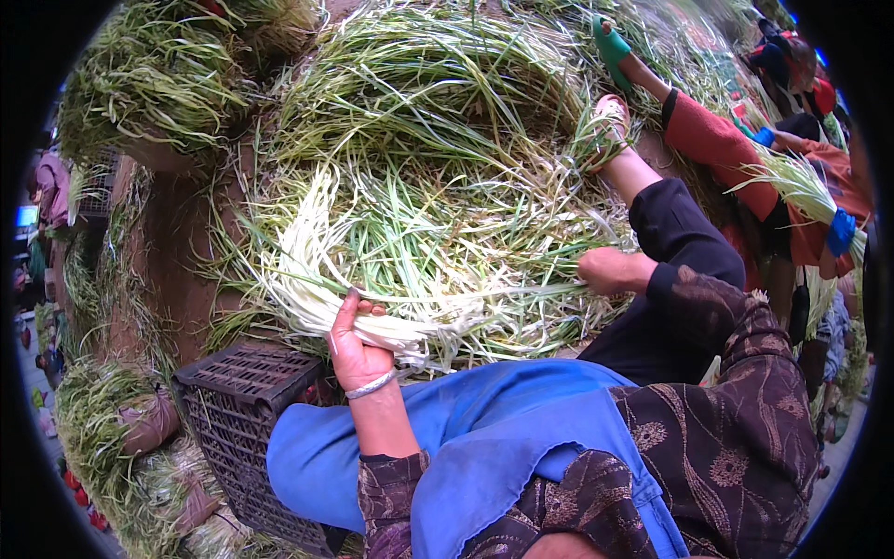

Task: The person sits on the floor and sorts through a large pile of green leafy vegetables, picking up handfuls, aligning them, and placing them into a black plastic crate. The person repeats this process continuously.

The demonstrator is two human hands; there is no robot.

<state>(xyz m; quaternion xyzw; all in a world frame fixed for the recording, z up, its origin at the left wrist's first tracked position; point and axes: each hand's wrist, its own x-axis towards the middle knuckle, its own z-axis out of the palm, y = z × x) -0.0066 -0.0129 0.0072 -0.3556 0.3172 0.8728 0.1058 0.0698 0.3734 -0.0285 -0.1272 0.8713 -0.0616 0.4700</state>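
My left hand [360, 349], with a silver-coloured bangle at the wrist, is closed around a bunch of long pale-stemmed leafy greens [307, 258]. The white stems curve up and away from it, and their near ends lie just right of my fingers. My right hand [614, 271] is a fist to the right, closed on thin green leaves [552, 288] that stretch level between both hands. Under and beyond them lies a loose layer of cut green leaves and pale strands [447, 230]. A blue apron [489, 433] covers my lap.
A black plastic crate [244, 433] stands at my left. Large heaps of greens [391, 84] lie ahead, with a bulky pile [160, 84] at upper left. A co-worker's leg in a green slipper [613, 49] reaches in at upper right, near another bundle with a blue tie [841, 230].
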